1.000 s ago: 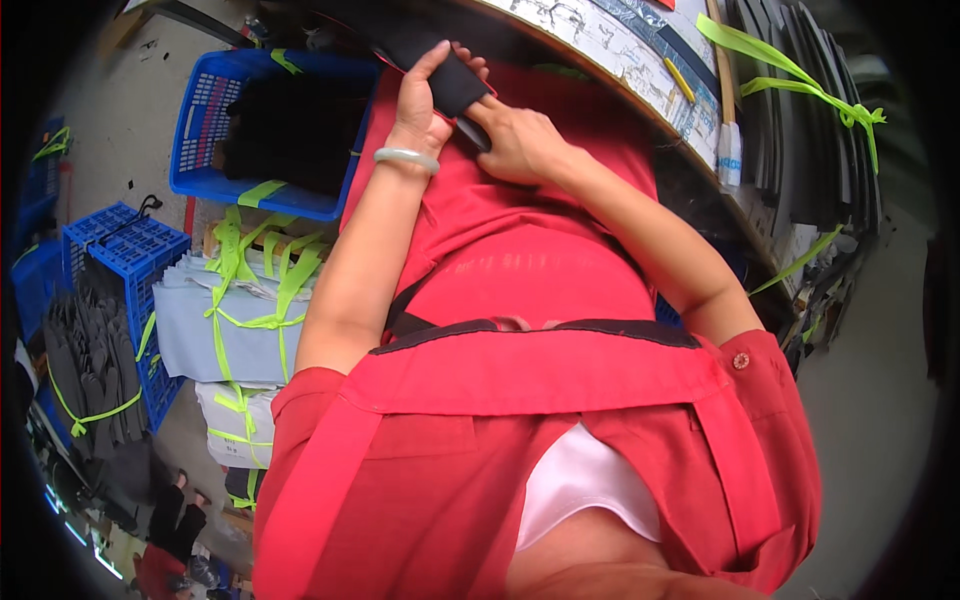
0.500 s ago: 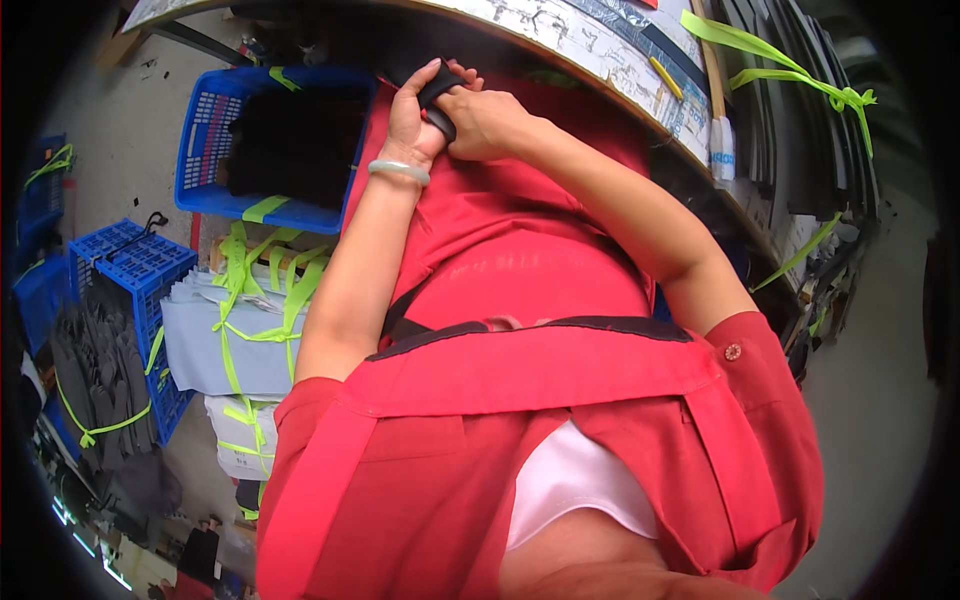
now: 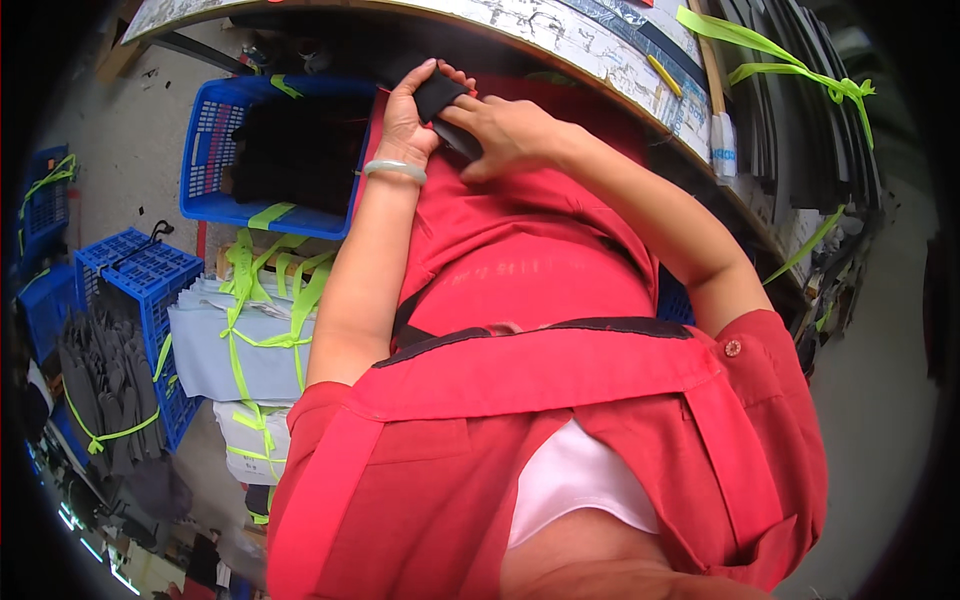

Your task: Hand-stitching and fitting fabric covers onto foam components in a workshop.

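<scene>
My left hand (image 3: pixel 408 118), with a pale bracelet at its wrist, is closed round a small stack or fold of black, cloth-like pieces (image 3: pixel 438 94). Its thumb lies along the near side and its fingertips curl over the far side. From the right, my right hand (image 3: pixel 512 132) grips the lower part of the same black material, fingers on top and thumb near the bottom end. A dark grey flap shows between the two hands. Both hands are above my red apron (image 3: pixel 520 220). The material's exact kind cannot be made out.
A blue plastic crate (image 3: pixel 262 216) with black pieces (image 3: pixel 290 155) stands to the left. Below it lie grey sheets (image 3: pixel 235 345) tied with yellow-green strips. Ahead runs a worktable (image 3: pixel 560 45) with a yellow pen-like stick (image 3: pixel 664 76). Dark sheets (image 3: pixel 800 110) stand bundled at right.
My right hand has opened out from a tight clasp, its thumb moving down and away. More of the black material now shows between my hands. My left hand keeps its hold.
</scene>
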### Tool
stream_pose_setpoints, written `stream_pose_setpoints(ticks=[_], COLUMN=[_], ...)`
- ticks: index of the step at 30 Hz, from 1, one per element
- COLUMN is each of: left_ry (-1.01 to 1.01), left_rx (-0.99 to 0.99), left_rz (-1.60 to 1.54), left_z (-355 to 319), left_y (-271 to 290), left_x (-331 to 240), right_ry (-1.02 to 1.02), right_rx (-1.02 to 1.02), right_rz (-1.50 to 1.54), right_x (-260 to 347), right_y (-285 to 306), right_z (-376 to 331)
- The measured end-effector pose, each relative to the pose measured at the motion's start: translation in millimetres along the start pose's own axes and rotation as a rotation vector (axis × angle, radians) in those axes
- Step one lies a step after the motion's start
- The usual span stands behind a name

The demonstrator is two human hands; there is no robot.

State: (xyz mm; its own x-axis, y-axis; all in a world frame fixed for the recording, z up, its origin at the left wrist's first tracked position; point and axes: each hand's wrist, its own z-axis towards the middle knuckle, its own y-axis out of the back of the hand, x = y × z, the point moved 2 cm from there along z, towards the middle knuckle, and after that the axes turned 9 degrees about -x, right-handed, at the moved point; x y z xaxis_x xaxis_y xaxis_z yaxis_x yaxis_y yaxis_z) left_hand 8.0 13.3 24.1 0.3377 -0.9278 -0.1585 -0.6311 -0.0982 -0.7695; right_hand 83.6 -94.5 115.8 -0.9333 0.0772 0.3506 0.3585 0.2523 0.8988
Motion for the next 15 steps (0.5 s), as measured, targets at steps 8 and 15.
stream_pose_setpoints(ticks=[8, 15], left_ry=[0.064, 0.049], left_rx=[0.246, 0.115], left_rz=[-0.042, 0.082], left_z=[-4.1, -17.3], left_y=[-3.9, -9.3], left_x=[9.9, 5.6], right_ry=[0.035, 0.047], right_rx=[-0.430, -0.355], right_rz=[-0.180, -0.018], right_x=[-6.6, -3.5], right_y=[-31.4, -12.0], right_z=[0.0, -28.3])
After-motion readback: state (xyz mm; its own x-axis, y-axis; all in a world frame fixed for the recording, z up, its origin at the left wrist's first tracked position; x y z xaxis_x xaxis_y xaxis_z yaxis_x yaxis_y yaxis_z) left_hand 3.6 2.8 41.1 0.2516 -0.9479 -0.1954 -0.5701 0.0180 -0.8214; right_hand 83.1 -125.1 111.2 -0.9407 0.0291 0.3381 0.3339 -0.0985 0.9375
